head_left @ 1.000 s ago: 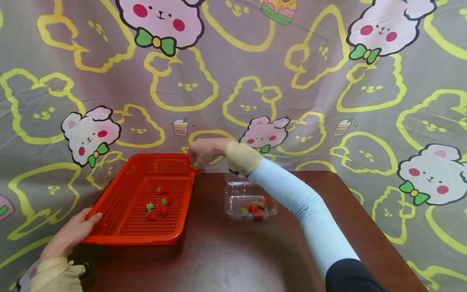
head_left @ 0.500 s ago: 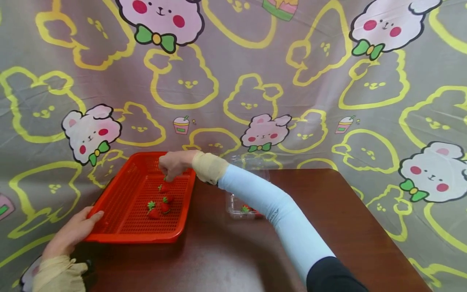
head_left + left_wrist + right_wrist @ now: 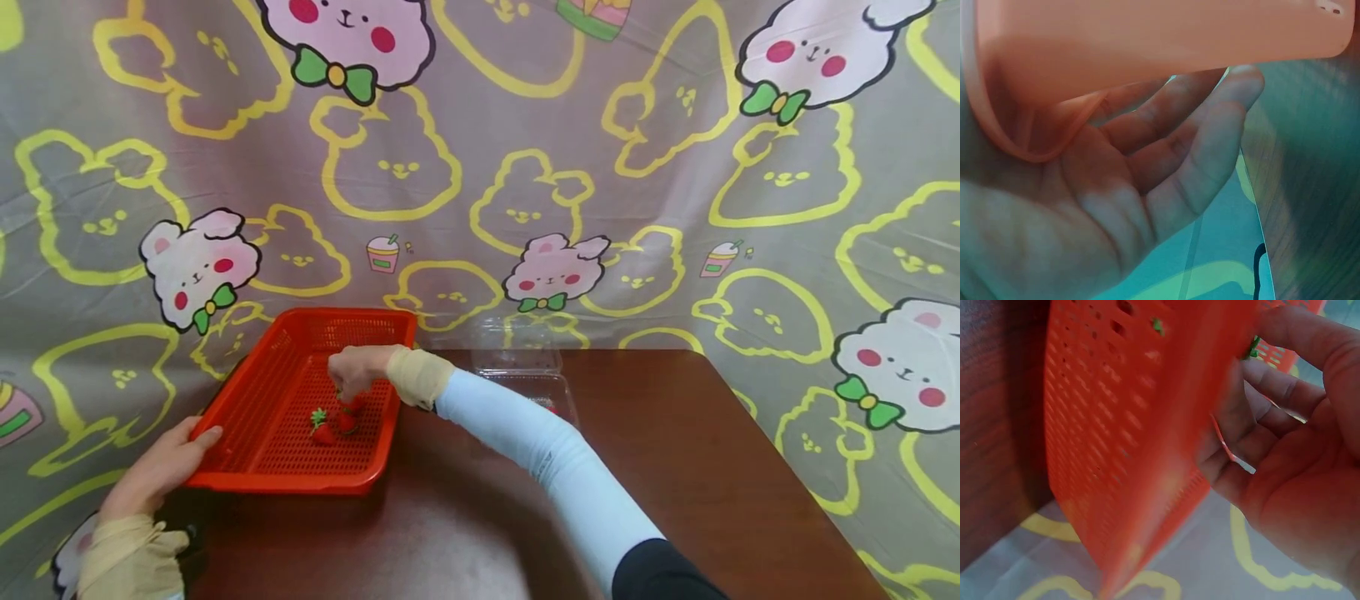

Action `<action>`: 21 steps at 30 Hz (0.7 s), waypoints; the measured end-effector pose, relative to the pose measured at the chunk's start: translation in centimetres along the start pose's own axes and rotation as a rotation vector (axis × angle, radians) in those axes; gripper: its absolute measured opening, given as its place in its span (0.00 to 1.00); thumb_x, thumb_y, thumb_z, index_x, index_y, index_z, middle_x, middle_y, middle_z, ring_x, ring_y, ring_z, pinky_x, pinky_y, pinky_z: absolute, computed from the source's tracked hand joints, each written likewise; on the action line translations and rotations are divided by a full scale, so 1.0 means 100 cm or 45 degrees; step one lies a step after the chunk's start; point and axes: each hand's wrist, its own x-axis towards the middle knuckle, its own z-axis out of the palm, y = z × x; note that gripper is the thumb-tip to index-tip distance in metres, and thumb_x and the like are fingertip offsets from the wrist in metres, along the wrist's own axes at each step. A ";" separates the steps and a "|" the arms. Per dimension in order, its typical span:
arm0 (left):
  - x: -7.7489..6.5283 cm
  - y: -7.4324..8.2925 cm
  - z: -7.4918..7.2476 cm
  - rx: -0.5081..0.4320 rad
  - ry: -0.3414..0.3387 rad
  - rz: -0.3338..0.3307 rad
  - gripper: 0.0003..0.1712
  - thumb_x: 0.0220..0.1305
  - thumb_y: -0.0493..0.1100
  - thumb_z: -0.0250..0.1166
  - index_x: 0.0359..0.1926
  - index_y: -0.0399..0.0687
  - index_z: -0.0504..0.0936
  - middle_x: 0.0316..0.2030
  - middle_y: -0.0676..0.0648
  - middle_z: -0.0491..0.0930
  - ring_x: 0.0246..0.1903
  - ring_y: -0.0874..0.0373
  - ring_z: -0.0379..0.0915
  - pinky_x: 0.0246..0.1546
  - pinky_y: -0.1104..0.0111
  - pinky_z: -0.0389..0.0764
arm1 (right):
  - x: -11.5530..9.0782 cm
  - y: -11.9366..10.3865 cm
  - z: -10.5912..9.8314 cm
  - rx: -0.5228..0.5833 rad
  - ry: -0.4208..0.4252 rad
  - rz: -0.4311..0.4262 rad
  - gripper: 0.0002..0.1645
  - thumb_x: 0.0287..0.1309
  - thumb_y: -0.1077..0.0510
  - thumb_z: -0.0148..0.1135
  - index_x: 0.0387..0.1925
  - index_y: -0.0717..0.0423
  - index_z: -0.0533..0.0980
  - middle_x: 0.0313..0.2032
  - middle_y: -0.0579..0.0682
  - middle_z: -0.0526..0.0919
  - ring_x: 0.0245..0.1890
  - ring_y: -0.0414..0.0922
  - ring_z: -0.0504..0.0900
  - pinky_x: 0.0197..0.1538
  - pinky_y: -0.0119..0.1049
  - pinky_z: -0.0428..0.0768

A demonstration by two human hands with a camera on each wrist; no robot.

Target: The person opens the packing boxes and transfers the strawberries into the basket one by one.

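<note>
A red plastic basket (image 3: 247, 481) with slotted walls stands at the left of the table. My left hand (image 3: 168, 458) grips its near left corner, thumb over the rim; in the left wrist view the fingers (image 3: 1200, 159) curl beneath the rim. My right hand (image 3: 356, 368) reaches down inside the basket, fingertips together. Green leaves (image 3: 1252, 348) show at those fingertips in the right wrist view, where the basket wall hides the fruit below. Under and beside that hand lie strawberries on the basket floor, among them one strawberry (image 3: 323, 432) with upright leaves.
Behind my right forearm (image 3: 517, 425) stands a clear clamshell box (image 3: 525, 375), lid raised, mostly hidden, with a bit of red inside. The brown table (image 3: 675, 467) stretches to the right. A patterned cloth (image 3: 637, 125) hangs behind it.
My right hand has moved left from the basket's right rim, carrying a strawberry, then down towards the strawberries in the basket. My left hand keeps its grip on the basket.
</note>
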 end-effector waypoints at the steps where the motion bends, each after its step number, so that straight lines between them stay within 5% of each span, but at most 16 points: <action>1: 0.000 0.000 0.000 0.003 0.006 0.006 0.36 0.77 0.57 0.41 0.64 0.25 0.55 0.49 0.30 0.73 0.39 0.54 0.73 0.37 0.67 0.71 | 0.002 0.000 0.003 -0.011 -0.002 0.009 0.22 0.62 0.57 0.61 0.15 0.49 0.64 0.15 0.43 0.63 0.16 0.38 0.63 0.25 0.29 0.64; 13: 0.000 0.002 0.000 0.046 0.016 0.006 0.37 0.77 0.57 0.40 0.64 0.24 0.55 0.50 0.28 0.72 0.42 0.51 0.73 0.38 0.66 0.69 | 0.010 0.004 0.027 -0.151 0.063 0.039 0.19 0.59 0.57 0.62 0.17 0.47 0.65 0.16 0.41 0.61 0.18 0.37 0.58 0.25 0.29 0.60; 21: 0.000 0.002 -0.001 0.069 0.031 0.033 0.37 0.77 0.57 0.39 0.65 0.24 0.55 0.52 0.26 0.69 0.45 0.45 0.71 0.41 0.64 0.68 | 0.012 0.011 0.035 -0.136 0.047 0.089 0.08 0.61 0.58 0.61 0.29 0.47 0.70 0.21 0.41 0.66 0.20 0.37 0.64 0.25 0.29 0.63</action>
